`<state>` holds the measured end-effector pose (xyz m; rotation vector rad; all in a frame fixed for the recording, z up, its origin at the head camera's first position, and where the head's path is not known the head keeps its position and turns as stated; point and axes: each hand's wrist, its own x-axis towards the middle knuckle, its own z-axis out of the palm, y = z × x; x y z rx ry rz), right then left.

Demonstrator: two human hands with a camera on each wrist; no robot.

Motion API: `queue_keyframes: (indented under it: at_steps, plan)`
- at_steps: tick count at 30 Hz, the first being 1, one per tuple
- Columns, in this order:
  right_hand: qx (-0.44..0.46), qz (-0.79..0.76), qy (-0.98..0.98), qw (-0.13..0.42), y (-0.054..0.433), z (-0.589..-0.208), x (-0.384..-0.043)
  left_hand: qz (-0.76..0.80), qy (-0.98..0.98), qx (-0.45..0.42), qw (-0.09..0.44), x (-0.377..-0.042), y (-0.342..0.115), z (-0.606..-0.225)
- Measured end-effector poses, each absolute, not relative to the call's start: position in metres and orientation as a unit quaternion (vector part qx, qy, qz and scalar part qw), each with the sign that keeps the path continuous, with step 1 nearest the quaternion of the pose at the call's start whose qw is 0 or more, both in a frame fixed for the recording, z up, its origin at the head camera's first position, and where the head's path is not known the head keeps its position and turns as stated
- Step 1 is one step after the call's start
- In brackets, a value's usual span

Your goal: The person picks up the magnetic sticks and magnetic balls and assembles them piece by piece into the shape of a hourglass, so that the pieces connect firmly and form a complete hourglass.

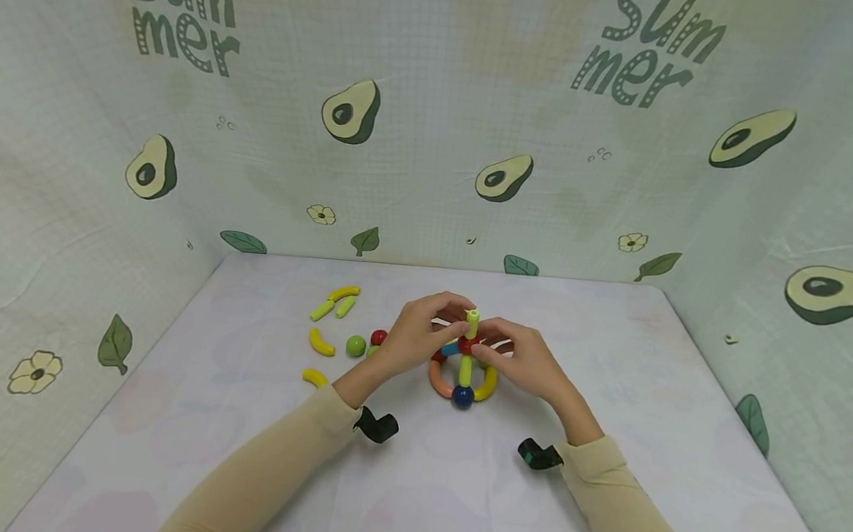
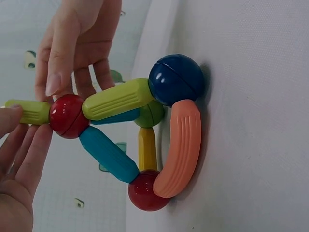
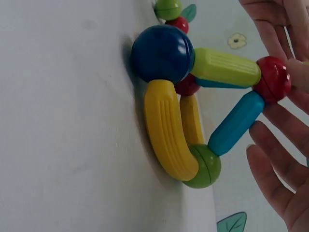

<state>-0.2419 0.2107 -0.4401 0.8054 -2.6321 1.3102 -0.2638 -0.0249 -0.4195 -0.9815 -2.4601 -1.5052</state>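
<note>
A pyramid of construction-toy rods and balls stands on the table. Its base has a dark blue ball (image 1: 463,397), a curved orange rod (image 2: 181,150), curved yellow rods (image 3: 166,128), a green ball (image 3: 205,166) and another red ball (image 2: 148,191). Blue rods (image 2: 110,153) and a yellow-green rod (image 2: 118,99) rise to the red top ball (image 2: 67,116). My left hand (image 1: 421,328) pinches a short yellow-green rod (image 1: 473,324) that sticks up from that ball. Around the red top ball, the right hand (image 1: 527,362) has its thumb in front and fingers behind.
Loose pieces lie left of the pyramid: yellow curved rods (image 1: 321,343), yellow-green straight rods (image 1: 322,310), a green ball (image 1: 356,346) and a red ball (image 1: 379,337). A printed cloth (image 1: 417,198) hangs behind the white table (image 1: 438,501). Black wrist mounts (image 1: 379,427) project beside both sleeves.
</note>
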Motion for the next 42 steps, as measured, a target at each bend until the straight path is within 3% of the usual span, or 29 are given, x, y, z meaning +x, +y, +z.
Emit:
queue_keyframes:
  at_steps: [14,30,42]
  plan:
    - [0.222,0.435,-0.867,0.096,0.195,-0.438,-0.236,-0.478,-0.817,-0.316,0.065,-0.268,-0.042,-0.419]
    - [0.214,0.428,-0.873,0.092,0.195,-0.438,-0.237,-0.407,-0.883,-0.223,0.072,-0.301,-0.144,-0.430]
    - [0.212,0.427,-0.875,0.088,0.194,-0.437,-0.236,-0.340,-0.892,-0.289,-0.075,-0.306,-0.171,-0.449]
